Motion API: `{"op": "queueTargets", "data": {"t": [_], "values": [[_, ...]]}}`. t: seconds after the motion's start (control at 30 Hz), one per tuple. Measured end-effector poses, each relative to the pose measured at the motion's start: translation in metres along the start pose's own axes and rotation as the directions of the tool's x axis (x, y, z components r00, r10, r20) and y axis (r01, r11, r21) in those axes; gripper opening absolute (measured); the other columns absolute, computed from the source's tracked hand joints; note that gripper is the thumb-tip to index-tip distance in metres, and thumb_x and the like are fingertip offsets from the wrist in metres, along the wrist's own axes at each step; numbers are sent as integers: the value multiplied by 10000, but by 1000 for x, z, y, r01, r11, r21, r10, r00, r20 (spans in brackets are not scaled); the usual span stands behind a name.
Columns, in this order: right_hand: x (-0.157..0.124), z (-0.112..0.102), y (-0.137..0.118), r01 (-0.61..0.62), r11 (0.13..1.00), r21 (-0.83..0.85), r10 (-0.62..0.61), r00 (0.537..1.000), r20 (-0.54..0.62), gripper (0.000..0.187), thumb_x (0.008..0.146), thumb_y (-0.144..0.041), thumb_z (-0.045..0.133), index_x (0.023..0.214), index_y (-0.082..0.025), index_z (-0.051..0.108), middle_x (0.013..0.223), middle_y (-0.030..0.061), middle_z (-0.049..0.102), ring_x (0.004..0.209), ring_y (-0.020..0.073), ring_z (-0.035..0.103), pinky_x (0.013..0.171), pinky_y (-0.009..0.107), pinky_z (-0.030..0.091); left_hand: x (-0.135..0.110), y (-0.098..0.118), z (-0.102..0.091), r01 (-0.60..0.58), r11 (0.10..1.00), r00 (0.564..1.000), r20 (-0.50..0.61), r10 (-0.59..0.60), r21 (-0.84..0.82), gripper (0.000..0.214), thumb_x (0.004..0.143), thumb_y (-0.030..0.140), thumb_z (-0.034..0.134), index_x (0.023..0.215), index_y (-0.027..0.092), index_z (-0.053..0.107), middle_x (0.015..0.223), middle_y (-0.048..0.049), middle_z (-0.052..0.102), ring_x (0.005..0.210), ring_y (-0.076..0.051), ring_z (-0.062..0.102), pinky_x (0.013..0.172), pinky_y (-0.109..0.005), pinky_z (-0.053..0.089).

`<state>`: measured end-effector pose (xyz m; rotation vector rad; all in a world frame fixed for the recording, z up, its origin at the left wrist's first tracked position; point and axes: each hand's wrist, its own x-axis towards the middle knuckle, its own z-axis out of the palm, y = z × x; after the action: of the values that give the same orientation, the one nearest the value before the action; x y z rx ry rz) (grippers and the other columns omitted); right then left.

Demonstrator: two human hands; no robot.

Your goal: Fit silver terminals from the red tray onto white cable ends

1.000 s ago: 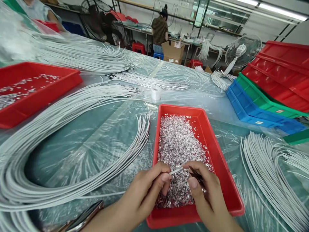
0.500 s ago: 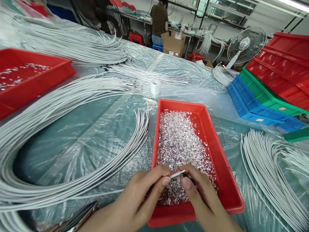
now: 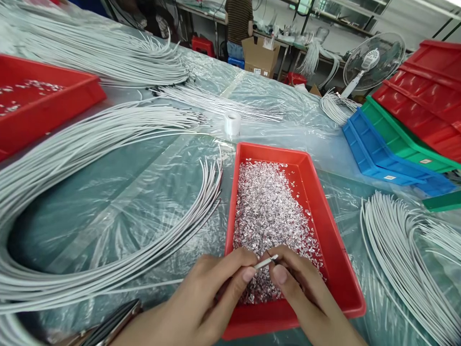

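Observation:
My left hand (image 3: 212, 293) pinches the end of a thin white cable (image 3: 264, 262) between thumb and forefinger, over the near end of a red tray (image 3: 324, 226). My right hand (image 3: 302, 288) meets it from the right, fingers pinched at the cable's tip on a small piece I cannot make out. The tray is filled with several small shiny metal parts (image 3: 266, 211). The cable runs back to the left across the plastic sheet toward a large curved bundle of white cables (image 3: 72, 158).
A second red tray (image 3: 54, 108) stands at far left. Blue, green and red trays (image 3: 392, 144) are stacked at right, beside another cable bundle (image 3: 403, 250). A tape roll (image 3: 232, 123) sits mid-table. A phone (image 3: 115, 324) lies near my left wrist. A person (image 3: 239, 21) works at the back.
The view has tilted down a little. My hands have drawn closer together, with the right fingertips now closed over the cable's tip.

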<state>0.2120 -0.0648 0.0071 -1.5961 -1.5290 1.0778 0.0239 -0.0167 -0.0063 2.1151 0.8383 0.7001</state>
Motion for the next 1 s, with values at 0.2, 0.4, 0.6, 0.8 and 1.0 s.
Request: {"op": "queueTargets", "data": {"t": [0.2,0.4,0.6,0.8,1.0], "values": [[2,-3,-1,64,998,-5,-64,998,21,187,889,-353,525,1027,-313,643,905,3,694,866,188,652,725,272,532,5,1,0,-29,999,1000,9,30,-44,142,973,234,410,1047,280,522,781,48,670,603,-109,594,574,-209,441],[7,-5,-5,137,990,22,-138,988,74,192,887,-323,535,1044,-307,644,859,0,710,755,179,656,681,278,526,8,0,-2,-94,995,996,-1,94,-23,182,983,215,362,1018,241,538,690,29,670,516,-115,572,500,-220,417],[8,-1,-7,139,979,152,-157,980,119,183,880,-270,524,1024,-291,636,763,-21,689,636,142,637,580,233,506,6,-5,-1,-130,991,990,44,131,-13,203,975,180,362,915,206,555,720,-9,673,561,-116,618,531,-220,440],[2,2,-9,33,985,172,-58,989,139,201,881,-343,520,1035,-264,622,772,7,681,709,164,657,584,242,514,4,-5,0,-128,992,990,60,128,-10,252,960,192,367,910,210,613,694,-17,660,596,-131,635,545,-213,480],[-3,7,-5,10,989,146,-25,995,100,344,899,-415,491,1218,-289,517,808,18,628,716,168,622,612,266,506,-2,-5,-3,-93,994,995,37,95,-55,191,934,133,407,977,241,558,801,10,684,647,-118,618,630,-211,485]]}}
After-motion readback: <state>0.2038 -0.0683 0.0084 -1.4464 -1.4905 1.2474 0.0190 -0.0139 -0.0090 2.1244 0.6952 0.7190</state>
